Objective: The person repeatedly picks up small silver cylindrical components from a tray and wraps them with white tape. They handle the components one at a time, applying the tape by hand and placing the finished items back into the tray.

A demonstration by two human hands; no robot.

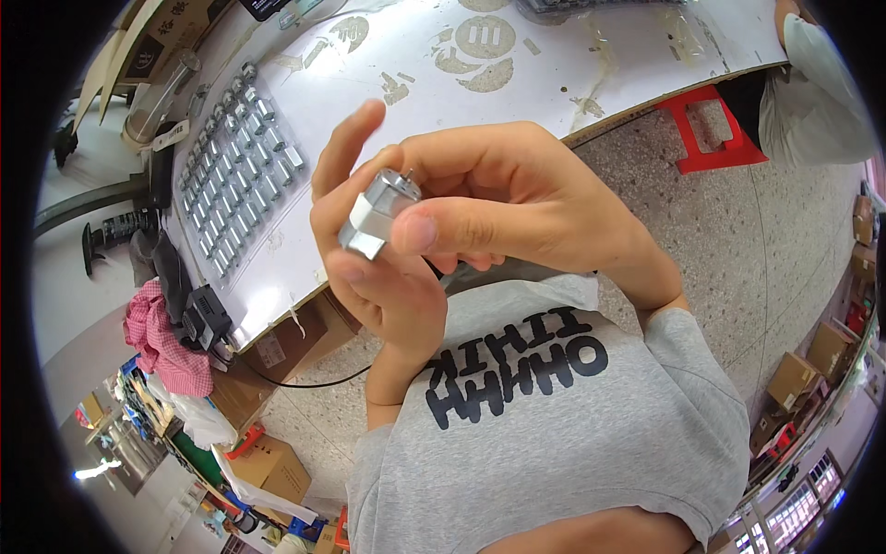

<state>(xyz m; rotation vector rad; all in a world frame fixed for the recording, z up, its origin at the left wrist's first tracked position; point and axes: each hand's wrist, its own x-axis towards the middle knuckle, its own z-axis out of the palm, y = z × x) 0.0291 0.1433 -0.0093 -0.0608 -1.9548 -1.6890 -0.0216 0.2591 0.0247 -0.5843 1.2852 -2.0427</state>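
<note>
Both hands are raised together over the table's near edge, around a small silver electric motor (389,196) with a strip of white tape (371,222) on its side. My left hand (392,300) grips the motor's lower left end between thumb and fingers, with one finger pointing up. The thumb of my right hand (544,198) presses on the motor's right side, and its bent forefinger passes behind the top. A thin shaft sticks out at the motor's upper right end. My right hand's other fingers curl inward, partly hidden.
A clear plastic tray of several similar motors (242,175) lies on the white table (388,55) to the left. Beyond it are a tape dispenser (161,115) and a cardboard box (157,46). A red stool (706,129) and another person's arm (812,55) are at the right.
</note>
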